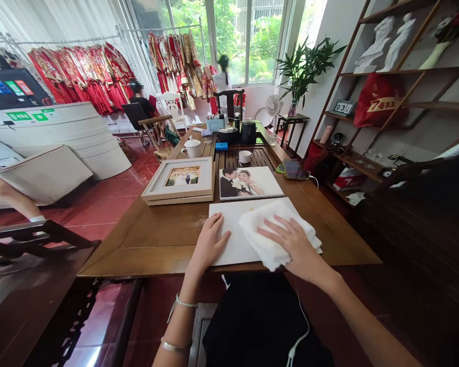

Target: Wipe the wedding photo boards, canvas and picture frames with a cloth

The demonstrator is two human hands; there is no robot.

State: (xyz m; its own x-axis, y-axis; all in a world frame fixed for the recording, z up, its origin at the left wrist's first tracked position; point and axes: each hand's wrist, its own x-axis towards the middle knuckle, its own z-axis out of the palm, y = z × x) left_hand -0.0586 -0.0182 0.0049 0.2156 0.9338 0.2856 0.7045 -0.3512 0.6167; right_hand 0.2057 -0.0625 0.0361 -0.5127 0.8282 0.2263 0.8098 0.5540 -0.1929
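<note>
A white rectangular panel [229, 250] lies flat at the front edge of the wooden table. My left hand [210, 239] rests on its left side, thumb apart from the fingers. Over the panel's right part is a folded white cloth [258, 237]. My right hand [290, 242] lies on that cloth with its fingers spread, pressing it against the panel. Just beyond the panel, a wedding photo print [252, 183] lies face up. To its left sits a stack of light wooden frames [179, 179], the top one holding a small couple photo.
A white lidded cup [192, 148], a small white bowl [245, 156], a blue box [221, 146] and a black kettle [248, 131] stand farther along the table [153, 255]. A phone [296, 169] with a cable lies at right. Shelves flank the right side; people sit beyond.
</note>
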